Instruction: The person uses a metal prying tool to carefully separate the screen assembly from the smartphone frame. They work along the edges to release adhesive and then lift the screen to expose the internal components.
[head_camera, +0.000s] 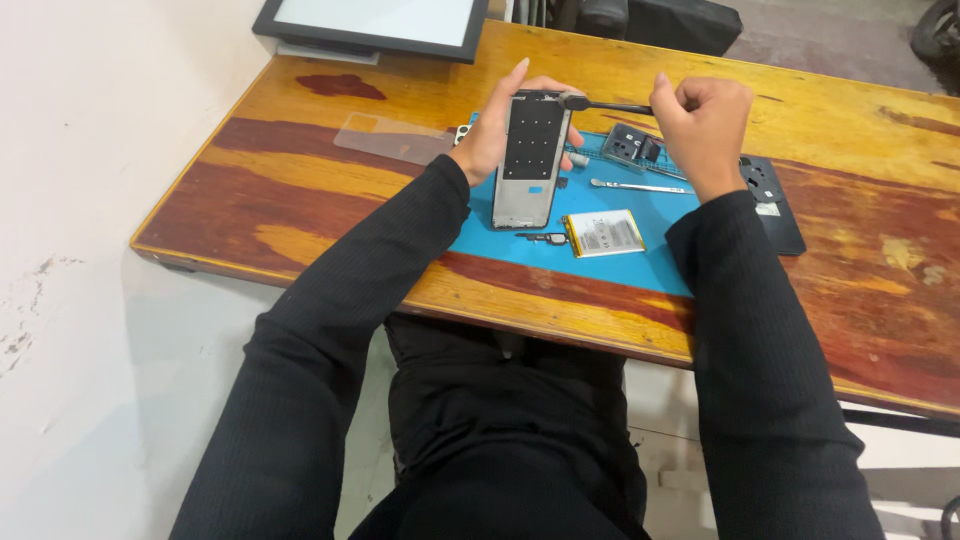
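Note:
My left hand (497, 125) holds an opened phone frame (531, 160) upright on its lower edge over a blue work mat (610, 265). The frame shows a dark inner plate with small dots. My right hand (700, 122) is closed around a thin dark tool (600, 104), whose tip touches the top edge of the frame. A flat yellowish battery (604, 233) lies on the mat just right of the frame's base. A small dark part (547, 238) rests beside it.
On the wooden table (860, 290), a metal pry tool (640, 186), a small dark module (630, 147), a black back cover (772, 200), a clear plastic sheet (390, 137) and a dark-framed screen (375, 25) at the far edge.

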